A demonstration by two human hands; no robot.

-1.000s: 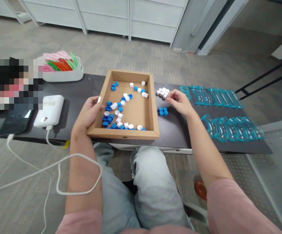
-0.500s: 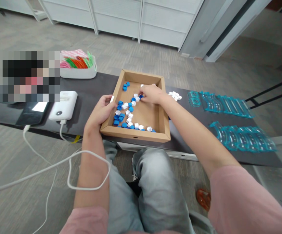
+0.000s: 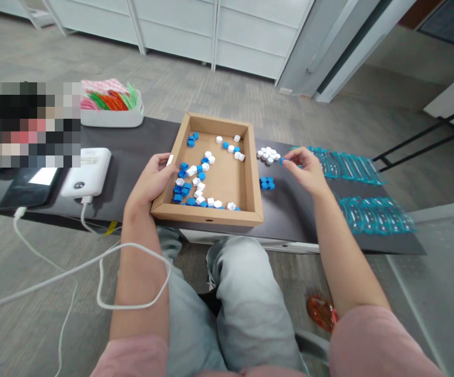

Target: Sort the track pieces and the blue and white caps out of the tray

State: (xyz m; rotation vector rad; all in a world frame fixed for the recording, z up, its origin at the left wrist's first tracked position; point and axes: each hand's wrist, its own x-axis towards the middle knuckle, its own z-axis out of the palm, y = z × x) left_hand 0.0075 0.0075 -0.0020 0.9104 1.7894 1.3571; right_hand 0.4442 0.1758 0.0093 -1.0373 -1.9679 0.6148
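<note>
My left hand grips the left wall of a shallow cardboard box, thumb over the rim. Inside lie blue hexagonal pieces and white hexagonal pieces, mostly along the left and front sides, with several more at the back right. My right hand is over the table right of the box, thumb and fingertips pinching a blue hexagonal piece. Close to its fingertips is a pile of white pieces on the table. Nearer to me sits a small group of blue pieces.
Two rows of clear teal plastic pieces lie on the dark table at right. At left are a white power bank, a black phone-like device and a white basket of colourful strips. A white cable loops over my left forearm.
My right hand has moved out of the box to the right, carrying a blue hexagonal piece over the table. My left hand stays on the box wall. The whole view has shifted slightly.
</note>
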